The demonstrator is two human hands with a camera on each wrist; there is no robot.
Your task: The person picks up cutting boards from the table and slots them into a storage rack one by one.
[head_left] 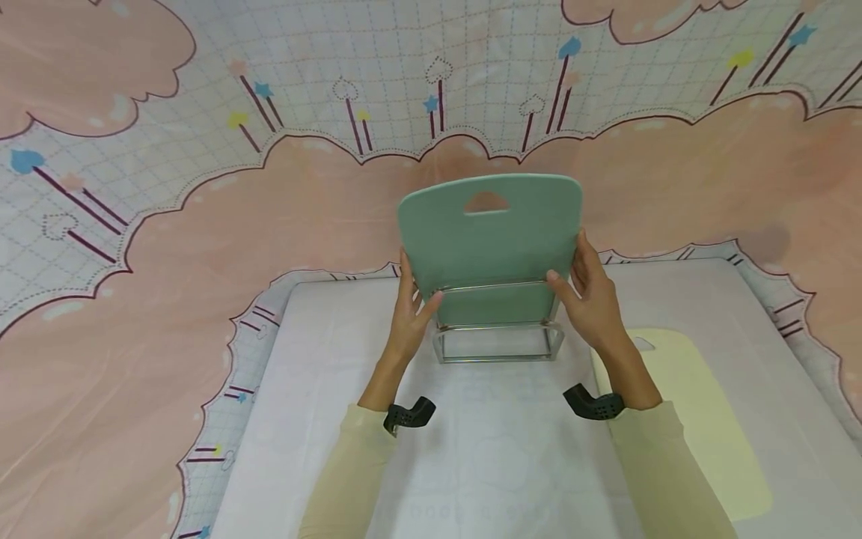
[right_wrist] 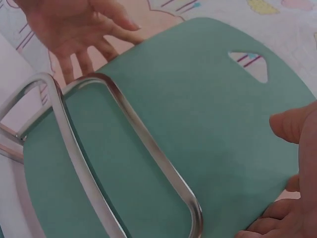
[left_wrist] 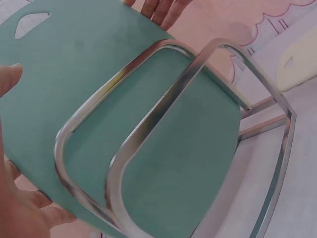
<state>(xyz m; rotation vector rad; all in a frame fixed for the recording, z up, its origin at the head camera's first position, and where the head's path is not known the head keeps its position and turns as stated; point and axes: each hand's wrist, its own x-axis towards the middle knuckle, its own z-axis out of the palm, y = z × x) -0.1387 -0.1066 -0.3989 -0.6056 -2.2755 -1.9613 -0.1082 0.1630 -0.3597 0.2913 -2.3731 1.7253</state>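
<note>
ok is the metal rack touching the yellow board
Apart: the head view shows a strip of white tabletop between the metal rack and the yellow board.

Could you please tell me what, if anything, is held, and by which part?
The green cutting board, by its side edges: the left hand at the left edge, the right hand at the right.

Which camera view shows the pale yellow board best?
The head view: the pale yellow board lies on the white table, mostly visible, though the right arm covers part. The left wrist view catches only one end, with its handle hole; the right wrist view does not show it.
</note>
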